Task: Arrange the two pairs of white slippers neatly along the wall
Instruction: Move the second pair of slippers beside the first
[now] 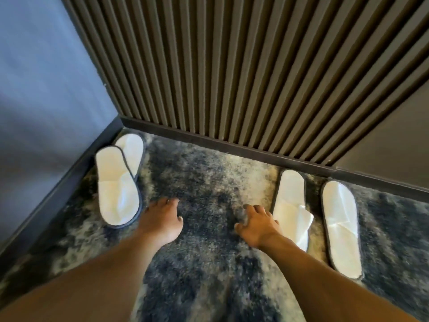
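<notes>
Two pairs of white slippers with dark trim lie on a mottled carpet. The left pair is in the corner: one slipper (pixel 116 184) lies partly on top of the other (pixel 133 149). The right pair lies side by side near the slatted wall, heels toward it: one slipper (pixel 291 201) close to my right hand, the other (pixel 340 224) further right. My left hand (pixel 162 219) hovers over the carpet just right of the stacked pair, fingers apart, holding nothing. Beside the nearer right slipper, my right hand (pixel 255 225) is empty with spread fingers; my wrist covers that slipper's toe edge.
A dark slatted wall (pixel 232 77) with a dark baseboard (pixel 232 148) runs across the back. A blue-grey wall (pixel 41 77) with its own baseboard closes the left side. The grey and cream carpet (pixel 209 177) fills the floor between the two pairs.
</notes>
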